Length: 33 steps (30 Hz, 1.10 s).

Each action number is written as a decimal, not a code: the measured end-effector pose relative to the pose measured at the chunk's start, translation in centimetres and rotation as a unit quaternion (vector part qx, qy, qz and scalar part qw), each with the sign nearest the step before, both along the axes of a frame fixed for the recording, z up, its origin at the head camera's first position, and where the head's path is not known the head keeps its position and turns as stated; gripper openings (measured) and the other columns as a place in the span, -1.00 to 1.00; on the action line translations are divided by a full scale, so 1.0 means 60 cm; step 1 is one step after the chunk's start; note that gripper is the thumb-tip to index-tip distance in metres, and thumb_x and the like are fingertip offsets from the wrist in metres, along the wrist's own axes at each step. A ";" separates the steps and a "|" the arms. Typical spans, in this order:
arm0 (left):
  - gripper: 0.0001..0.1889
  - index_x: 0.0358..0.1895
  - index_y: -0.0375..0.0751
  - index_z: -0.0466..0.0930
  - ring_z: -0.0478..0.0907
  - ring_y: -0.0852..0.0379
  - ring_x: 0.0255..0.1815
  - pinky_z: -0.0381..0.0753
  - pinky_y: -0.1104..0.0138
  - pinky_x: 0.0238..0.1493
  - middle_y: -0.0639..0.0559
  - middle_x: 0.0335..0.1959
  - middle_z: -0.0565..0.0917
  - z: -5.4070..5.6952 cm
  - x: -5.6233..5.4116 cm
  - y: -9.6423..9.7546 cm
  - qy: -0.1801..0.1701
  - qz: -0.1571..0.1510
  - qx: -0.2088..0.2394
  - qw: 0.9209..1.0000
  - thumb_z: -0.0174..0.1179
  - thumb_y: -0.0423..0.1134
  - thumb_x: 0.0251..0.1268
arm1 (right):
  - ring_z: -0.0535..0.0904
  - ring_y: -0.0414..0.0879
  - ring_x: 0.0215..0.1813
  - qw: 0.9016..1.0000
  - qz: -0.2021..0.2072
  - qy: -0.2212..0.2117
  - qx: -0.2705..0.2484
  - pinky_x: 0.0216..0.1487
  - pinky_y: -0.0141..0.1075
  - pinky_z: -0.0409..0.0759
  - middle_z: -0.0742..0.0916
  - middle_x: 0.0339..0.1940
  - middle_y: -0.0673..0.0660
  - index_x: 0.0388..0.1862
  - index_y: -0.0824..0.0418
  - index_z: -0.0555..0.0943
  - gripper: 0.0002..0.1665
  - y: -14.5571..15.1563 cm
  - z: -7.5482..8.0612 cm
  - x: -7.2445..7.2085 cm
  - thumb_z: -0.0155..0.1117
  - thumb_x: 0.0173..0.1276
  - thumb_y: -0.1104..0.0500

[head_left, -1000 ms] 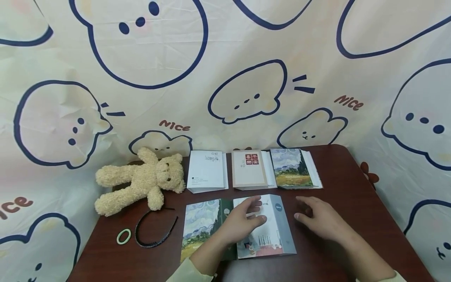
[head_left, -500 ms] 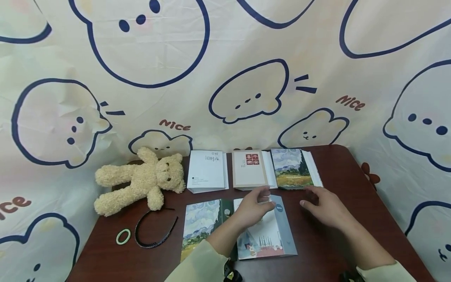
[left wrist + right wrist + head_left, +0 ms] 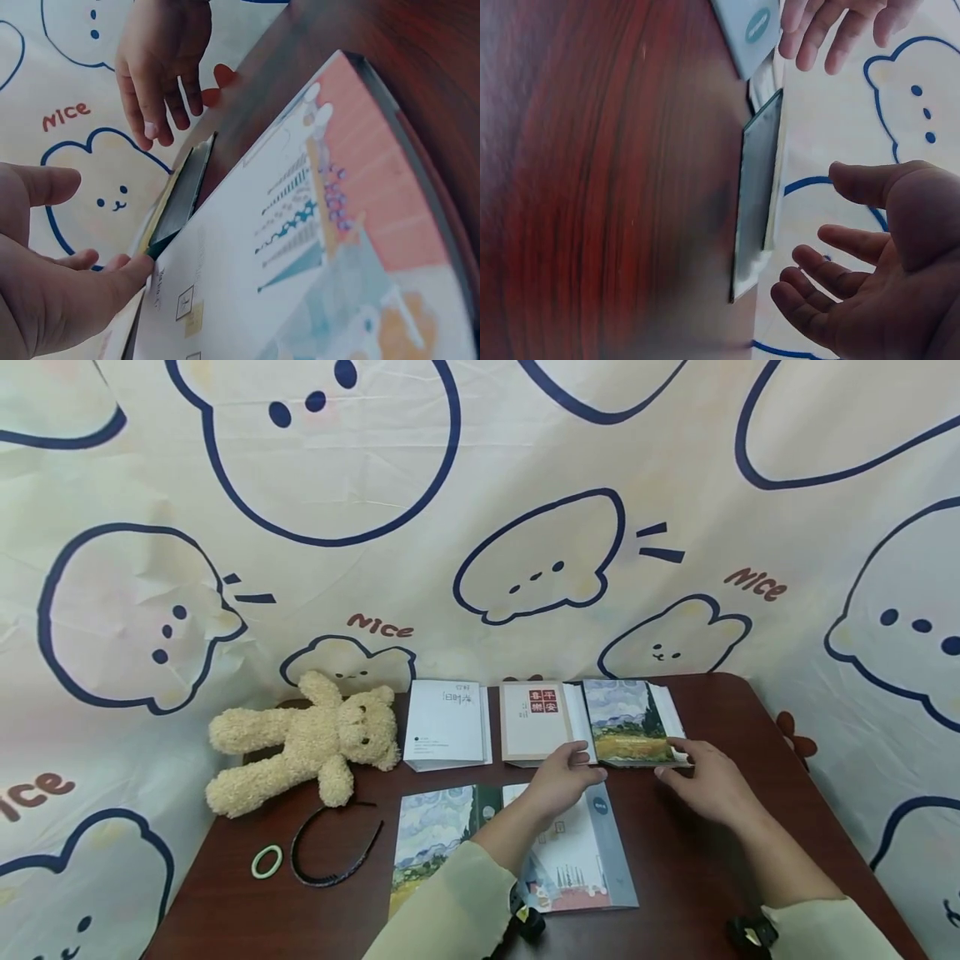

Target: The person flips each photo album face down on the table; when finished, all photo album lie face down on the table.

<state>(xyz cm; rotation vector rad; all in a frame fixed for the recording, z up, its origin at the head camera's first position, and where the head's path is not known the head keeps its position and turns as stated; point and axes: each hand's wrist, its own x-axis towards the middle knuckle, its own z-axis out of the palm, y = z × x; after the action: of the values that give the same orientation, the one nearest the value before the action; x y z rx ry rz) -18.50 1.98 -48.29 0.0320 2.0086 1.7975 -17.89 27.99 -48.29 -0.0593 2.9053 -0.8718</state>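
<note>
Soft, even light covers the cloth (image 3: 420, 589) in the head view; the table (image 3: 577, 937) shows pale sheen, with faint shadow by the right forearm (image 3: 791, 864). Both wrist views look dimmer, the left slightly blurring the booklet (image 3: 240, 247).

Desk (image 3: 795, 827), right edge: open strip beyond right hand (image 3: 708, 785). Far edge: white book (image 3: 444, 727), beige book (image 3: 521, 735), landscape-cover book (image 3: 621, 718) obstruct; narrow slot between first two. Left edge: teddy bear (image 3: 303, 743), headband (image 3: 322, 882), green ring (image 3: 255, 865) obstruct. Toward near edge: lane between blue-white book (image 3: 573, 872) and right forearm (image 3: 783, 856).
</note>
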 end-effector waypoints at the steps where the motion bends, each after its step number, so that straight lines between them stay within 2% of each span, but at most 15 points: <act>1: -0.31 0.54 -0.17 0.35 0.49 -0.12 0.39 0.49 -0.05 0.37 -0.16 0.41 0.50 -0.001 -0.003 0.003 -0.003 0.005 0.001 1.000 0.34 -0.14 0.40 | 0.45 0.49 0.27 1.000 -0.002 0.000 0.000 0.17 0.42 0.49 0.44 0.36 0.60 0.49 0.47 0.36 -0.12 0.003 -0.002 -0.004 0.35 0.46 -0.10; 5: -0.30 0.53 -0.15 0.37 0.47 -0.15 0.40 0.46 -0.08 0.38 -0.16 0.41 0.50 -0.002 -0.012 0.012 -0.010 0.019 0.000 1.000 0.36 -0.13 0.36 | 0.43 0.48 0.27 1.000 -0.013 -0.002 -0.001 0.20 0.42 0.47 0.41 0.38 0.60 0.51 0.48 0.32 -0.05 0.010 -0.010 -0.019 0.35 0.45 -0.16; 12: -0.32 0.53 -0.15 0.37 0.46 -0.14 0.39 0.49 -0.02 0.36 -0.14 0.39 0.52 -0.003 -0.030 0.028 -0.021 0.045 -0.008 0.999 0.35 -0.18 0.38 | 0.42 0.44 0.26 1.000 -0.022 0.004 -0.007 0.23 0.37 0.49 0.34 0.45 0.59 0.55 0.45 0.28 0.06 0.017 -0.023 -0.042 0.36 0.41 -0.27; 21: -0.29 0.55 -0.17 0.31 0.48 -0.12 0.38 0.45 -0.01 0.39 -0.18 0.40 0.50 -0.008 -0.045 0.050 -0.035 0.067 0.027 0.997 0.34 -0.21 0.38 | 0.32 0.49 0.38 1.000 -0.022 0.005 0.000 0.32 0.39 0.40 0.33 0.47 0.59 0.55 0.47 0.26 0.14 0.022 -0.039 -0.066 0.36 0.38 -0.35; 26: -0.25 0.56 -0.24 0.27 0.52 -0.09 0.32 0.43 0.02 0.42 -0.22 0.37 0.52 -0.013 -0.050 0.061 -0.043 0.068 0.045 0.996 0.35 -0.26 0.35 | 0.25 0.50 0.43 1.000 -0.015 0.003 0.010 0.35 0.43 0.32 0.31 0.48 0.59 0.56 0.45 0.26 0.12 0.023 -0.042 -0.080 0.35 0.38 -0.33; 33: -0.20 0.57 -0.29 0.21 0.43 -0.14 0.39 0.35 -0.01 0.48 -0.26 0.36 0.51 -0.025 -0.055 0.075 -0.040 0.068 0.048 0.996 0.36 -0.27 0.30 | 0.25 0.52 0.43 1.000 -0.005 -0.018 0.011 0.36 0.47 0.26 0.29 0.49 0.59 0.56 0.44 0.26 0.12 0.020 -0.043 -0.096 0.35 0.38 -0.33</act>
<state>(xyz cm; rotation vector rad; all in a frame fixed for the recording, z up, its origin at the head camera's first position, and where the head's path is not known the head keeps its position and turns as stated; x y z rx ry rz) -21.81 6.49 -49.78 -0.1483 1.9068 1.9462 -23.66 29.21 -50.86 -0.0278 2.8839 -0.8341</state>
